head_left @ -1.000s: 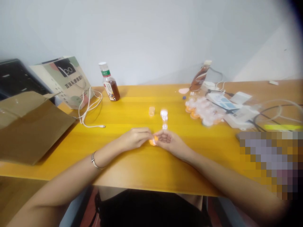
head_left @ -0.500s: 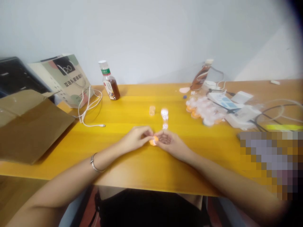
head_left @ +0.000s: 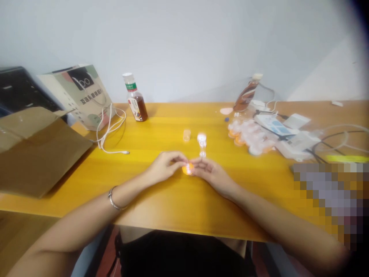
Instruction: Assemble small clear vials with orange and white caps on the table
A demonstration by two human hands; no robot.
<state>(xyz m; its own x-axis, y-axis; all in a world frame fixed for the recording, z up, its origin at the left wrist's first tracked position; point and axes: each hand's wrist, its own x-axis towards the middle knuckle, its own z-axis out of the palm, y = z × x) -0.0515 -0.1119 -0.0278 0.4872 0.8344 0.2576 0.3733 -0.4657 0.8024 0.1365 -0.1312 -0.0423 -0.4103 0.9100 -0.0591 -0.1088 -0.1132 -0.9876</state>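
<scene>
Both of my hands meet at the middle of the yellow table [head_left: 173,207]. My left hand [head_left: 165,167] and my right hand [head_left: 209,173] pinch a small orange and clear object [head_left: 188,169] between their fingertips, just above the tabletop. Right behind them stands a small clear vial [head_left: 201,143], and a small pale cup [head_left: 186,135] sits a little to its left. A bracelet is on my left wrist.
A brown paper bag [head_left: 40,154] and a printed bag [head_left: 83,94] with a white cable [head_left: 111,130] lie at the left. Two tea bottles [head_left: 135,98] [head_left: 245,94] stand at the back. A heap of small clear and orange cups [head_left: 250,136], white boxes and cables fill the right.
The view has shifted slightly. My hands stay together on the small orange object, with the fingers working it a little; it now shows more clearly between the fingertips.
</scene>
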